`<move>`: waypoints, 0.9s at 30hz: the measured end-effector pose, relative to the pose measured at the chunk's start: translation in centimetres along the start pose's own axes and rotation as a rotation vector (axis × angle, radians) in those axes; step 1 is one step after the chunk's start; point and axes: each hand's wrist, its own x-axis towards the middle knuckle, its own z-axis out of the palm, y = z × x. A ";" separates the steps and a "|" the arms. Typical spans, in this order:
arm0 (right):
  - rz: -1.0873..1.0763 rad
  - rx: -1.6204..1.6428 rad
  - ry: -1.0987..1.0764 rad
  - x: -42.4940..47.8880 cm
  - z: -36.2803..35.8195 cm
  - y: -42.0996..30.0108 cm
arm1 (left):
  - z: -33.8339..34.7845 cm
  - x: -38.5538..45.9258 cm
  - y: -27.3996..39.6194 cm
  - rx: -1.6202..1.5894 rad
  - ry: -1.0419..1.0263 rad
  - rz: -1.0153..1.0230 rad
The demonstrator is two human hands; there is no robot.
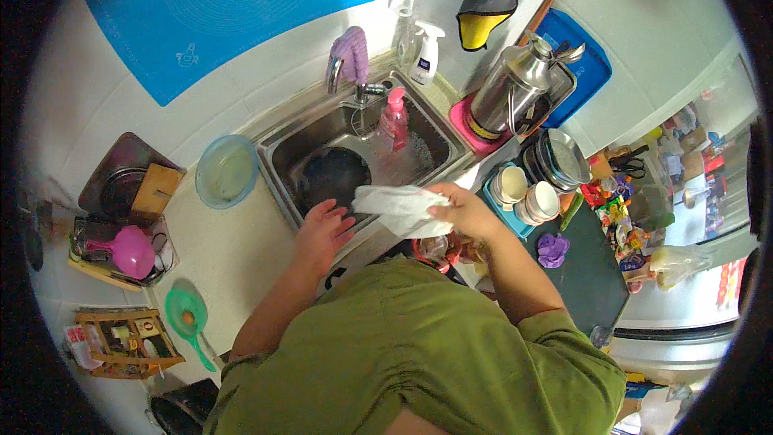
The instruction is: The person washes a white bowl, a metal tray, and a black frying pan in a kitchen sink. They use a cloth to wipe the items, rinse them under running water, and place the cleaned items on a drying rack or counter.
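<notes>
My right hand grips a white cloth by its right end, and the cloth hangs above the front rim of the steel sink. Close to the cloth's left end, my left hand is held with its fingers apart and nothing in it. Down in the basin sits a dark round pan. A pink pump bottle stands at the sink's back right. Behind it, the chrome faucet has a purple towel draped over it.
A translucent blue bowl stands left of the sink. On the right are a steel thermos, stacked white bowls in a blue tray, metal pans and a purple scrubber. A green ladle lies at far left; a white spray bottle stands behind.
</notes>
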 end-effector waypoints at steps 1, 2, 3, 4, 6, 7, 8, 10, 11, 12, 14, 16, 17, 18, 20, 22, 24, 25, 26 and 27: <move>0.052 0.153 0.005 0.2 -0.8 -0.2 | -0.4 0.0 -0.2 0.008 -0.005 0.009; 0.101 0.196 0.074 0.6 -2.0 -0.7 | -1.2 0.1 -0.4 0.014 -0.008 0.019; 0.076 -0.055 0.217 1.5 -4.8 2.3 | -1.9 0.1 -0.6 0.026 -0.020 0.020; 0.008 -0.151 0.321 2.0 -6.7 3.2 | -2.5 -0.1 -0.5 0.012 0.005 0.015; -0.003 -0.134 0.507 2.6 -8.8 2.5 | -3.9 -1.0 -0.4 -0.018 0.068 0.012; 0.060 -0.016 0.602 2.4 -9.6 1.3 | -4.5 -1.5 -0.4 -0.041 0.092 0.023; -0.011 -0.002 0.647 3.5 -12.7 4.6 | -5.0 -2.0 -0.6 -0.064 0.116 0.035; -0.050 -0.009 0.689 4.2 -15.8 7.0 | -6.0 -3.2 -1.3 -0.108 0.168 0.037; -0.002 -0.067 0.711 4.4 -17.2 8.3 | -6.5 -3.8 -1.9 -0.131 0.193 0.028; 0.095 -0.280 0.669 4.4 -17.7 8.6 | -6.8 -4.5 -2.5 -0.157 0.227 0.023; 0.279 -0.714 0.560 3.4 -17.9 8.7 | -7.6 -5.8 -4.0 -0.097 0.301 -0.009; 0.145 -0.762 0.537 3.2 -20.5 13.5 | -7.3 -6.4 -4.7 -0.058 0.353 -0.031; 0.075 -0.784 0.516 3.8 -21.4 15.2 | -7.1 -6.9 -5.0 -0.055 0.384 -0.033; 0.127 -0.718 0.519 3.9 -20.8 14.1 | -7.0 -7.6 -5.5 -0.053 0.421 -0.036; 0.149 -0.675 0.517 3.7 -19.4 10.6 | -7.4 -8.6 -6.8 -0.103 0.435 -0.012; 0.004 -0.787 0.575 4.4 -20.0 10.8 | -7.2 -9.1 -7.7 -0.146 0.454 0.012; -0.151 -1.065 0.475 4.9 -20.0 9.7 | -6.8 -9.8 -8.5 -0.181 0.500 0.031; -0.237 -1.197 0.418 5.1 -19.8 8.7 | -6.6 -10.2 -8.9 -0.187 0.510 0.042; -0.242 -1.381 0.241 5.6 -19.7 7.6 | -6.5 -10.7 -9.2 -0.194 0.521 0.053; -0.205 -1.416 0.138 6.1 -20.0 8.0 | -6.2 -11.2 -9.4 -0.195 0.531 0.061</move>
